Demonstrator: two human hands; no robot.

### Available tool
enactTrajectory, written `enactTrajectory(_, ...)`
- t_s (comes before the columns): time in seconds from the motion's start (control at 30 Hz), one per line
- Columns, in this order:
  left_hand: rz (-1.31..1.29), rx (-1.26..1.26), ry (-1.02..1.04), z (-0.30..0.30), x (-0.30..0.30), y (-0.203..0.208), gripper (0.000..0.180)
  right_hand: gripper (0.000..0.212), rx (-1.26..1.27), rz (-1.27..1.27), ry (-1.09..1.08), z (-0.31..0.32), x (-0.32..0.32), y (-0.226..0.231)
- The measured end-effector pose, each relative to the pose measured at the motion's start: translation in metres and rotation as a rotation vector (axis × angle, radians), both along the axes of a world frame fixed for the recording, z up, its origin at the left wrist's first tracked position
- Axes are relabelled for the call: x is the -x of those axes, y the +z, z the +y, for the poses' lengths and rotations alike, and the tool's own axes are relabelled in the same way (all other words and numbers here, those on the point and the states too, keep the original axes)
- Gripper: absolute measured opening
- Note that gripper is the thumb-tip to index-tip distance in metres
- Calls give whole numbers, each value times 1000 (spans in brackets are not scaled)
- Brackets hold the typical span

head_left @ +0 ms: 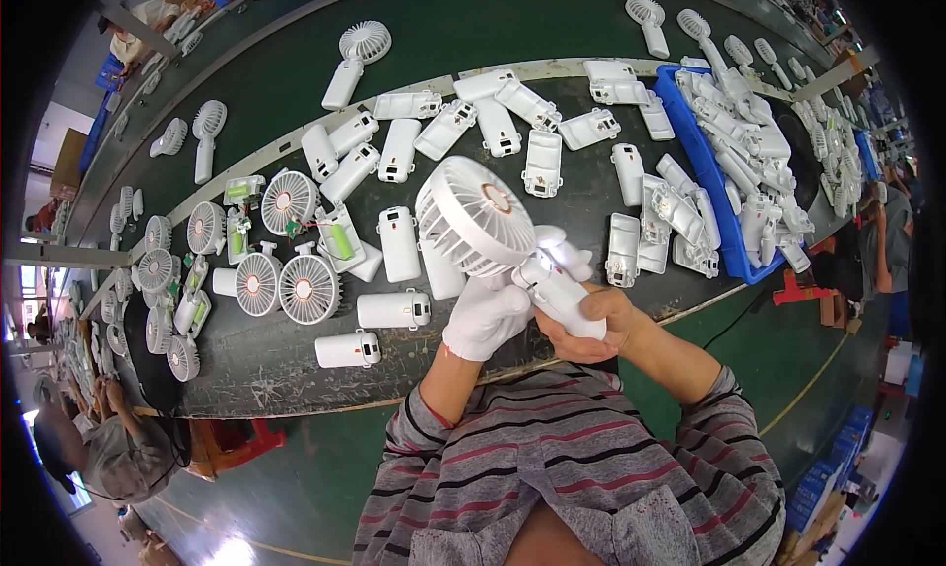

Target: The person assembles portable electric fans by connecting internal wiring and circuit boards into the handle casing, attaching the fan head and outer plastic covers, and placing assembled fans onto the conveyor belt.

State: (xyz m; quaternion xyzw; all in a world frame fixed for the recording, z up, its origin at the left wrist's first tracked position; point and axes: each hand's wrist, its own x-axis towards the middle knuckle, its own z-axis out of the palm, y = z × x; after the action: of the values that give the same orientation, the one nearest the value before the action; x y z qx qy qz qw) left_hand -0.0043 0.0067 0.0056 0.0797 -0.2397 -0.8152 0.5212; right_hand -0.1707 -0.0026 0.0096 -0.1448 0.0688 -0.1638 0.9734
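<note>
A white handheld fan [473,221] is held up in front of me, its round grille tilted upward and its handle slanting down to the right. My left hand [485,322], in a white glove, is closed around the fan where the head meets the handle. Bare fingers of my right hand [591,332] wrap the lower end of the handle. White-gloved fingertips show beyond the handle; which hand they belong to I cannot tell. Nearest on the bench lie white handle shells [399,243] and a round fan head [309,288].
Left on the dark bench [266,369] sit several fan heads with green cells and wiring. A blue bin [724,226] of white shells stands at the right. Finished-looking fans [365,44] lie on the green belt [532,24] behind. Co-workers sit at both sides.
</note>
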Motion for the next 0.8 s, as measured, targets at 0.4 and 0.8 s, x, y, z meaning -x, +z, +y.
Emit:
enactTrajectory(0.4,-399,-4,269,-3,5,1,51,21,1004,1093,-229,-3,-34,33)
enactTrajectory(0.8,-837,-79,556,0,10,16,40,64,1424,1333,-562,-7,-25,8)
